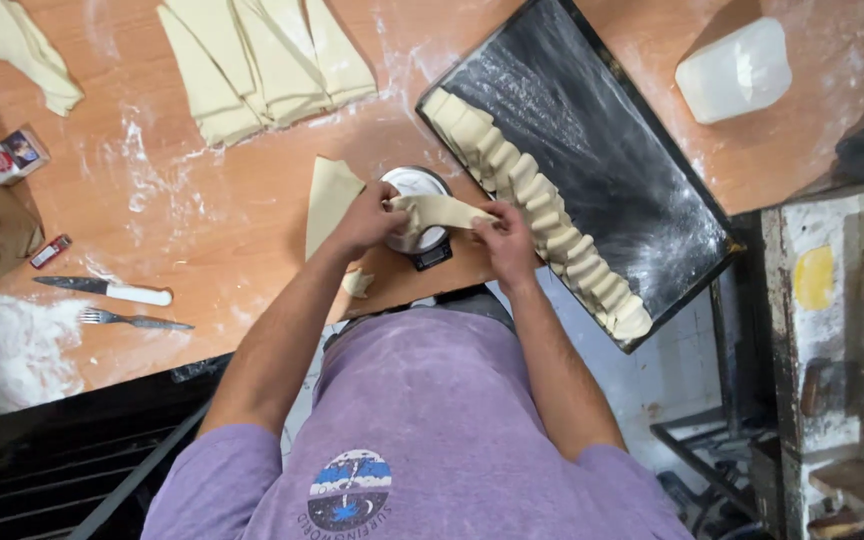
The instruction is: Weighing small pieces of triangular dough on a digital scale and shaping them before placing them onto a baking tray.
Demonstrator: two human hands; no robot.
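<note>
My left hand (365,219) and my right hand (505,243) each grip one end of a pale strip of dough (442,209), held stretched above a small round kitchen scale (418,213). A flat triangle of dough (330,200) lies on the wooden table just left of my left hand. To the right, a black baking tray (602,150) holds a long row of rolled dough pieces (532,190) along its near edge.
Cut dough triangles (262,60) lie stacked at the back, another piece (32,55) at far left. A knife (107,290), a fork (132,320), a flour heap (7,350), a small box (14,153) and a white plastic container (734,72) are on the floured table (202,210).
</note>
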